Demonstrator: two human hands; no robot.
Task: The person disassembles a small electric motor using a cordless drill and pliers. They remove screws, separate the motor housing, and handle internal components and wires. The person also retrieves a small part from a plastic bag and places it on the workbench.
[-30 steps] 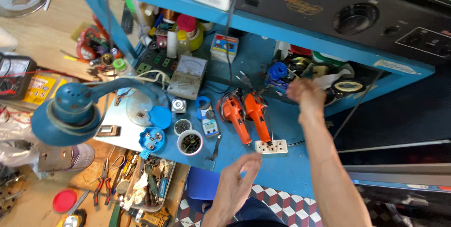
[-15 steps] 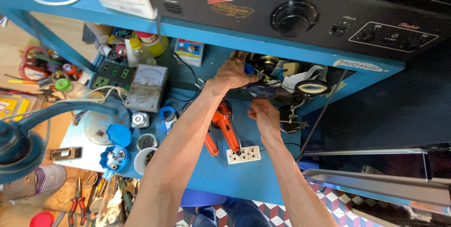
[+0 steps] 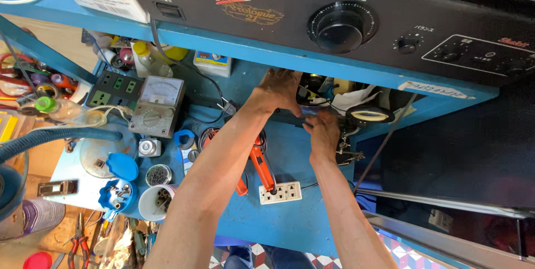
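My left hand point(image 3: 278, 88) reaches under the blue shelf point(image 3: 251, 52), its fingers curled around a small dark part with a blue end point(image 3: 312, 112). My right hand point(image 3: 323, 132) is just below and to the right, pinching the same part from the other side. What the part is stays hidden by my fingers. Under my left forearm lie two orange pistol-shaped tools point(image 3: 262, 169) on the blue bench point(image 3: 290, 224). A white socket block point(image 3: 280, 192) sits beside them.
A black amplifier point(image 3: 334, 18) stands on the shelf above. A round magnifier point(image 3: 369, 114) and a clip stand point(image 3: 348, 149) are right of my hands. An analog meter point(image 3: 156, 104), a white cup point(image 3: 153, 202), blue lids point(image 3: 120, 166) and a blue hose point(image 3: 56, 135) are at the left.
My left hand rose from low over the bench to under the shelf beside my right hand. Both hands closed on the small part. The view has moved closer.
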